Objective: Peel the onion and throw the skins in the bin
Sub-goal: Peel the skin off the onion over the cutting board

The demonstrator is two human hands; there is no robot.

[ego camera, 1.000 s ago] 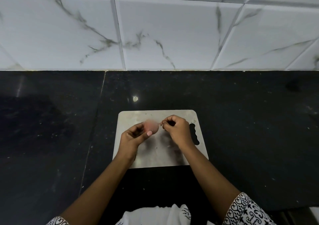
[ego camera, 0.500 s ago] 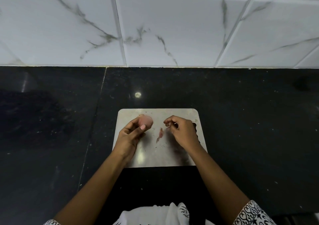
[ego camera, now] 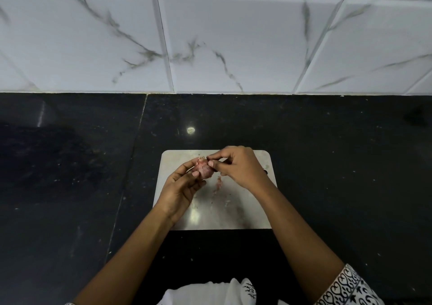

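Observation:
A small pinkish-red onion (ego camera: 203, 170) is held above the steel cutting board (ego camera: 245, 213), cupped in the fingers of my left hand (ego camera: 181, 192). My right hand (ego camera: 238, 166) reaches in from the right, its thumb and forefinger pinched on the skin at the onion's top end. A thin strip of peeled skin (ego camera: 218, 185) lies on the board just below the onion. No bin is in view.
The board lies on a black stone counter (ego camera: 339, 164) with a seam running down its left part. White marble-pattern wall tiles (ego camera: 222, 40) rise behind it. A white cloth (ego camera: 210, 293) shows at the bottom edge, close to my body.
My right hand dropped a strip of skin onto the board, then moved back left to pinch the onion's top. The left hand has turned the onion a little.

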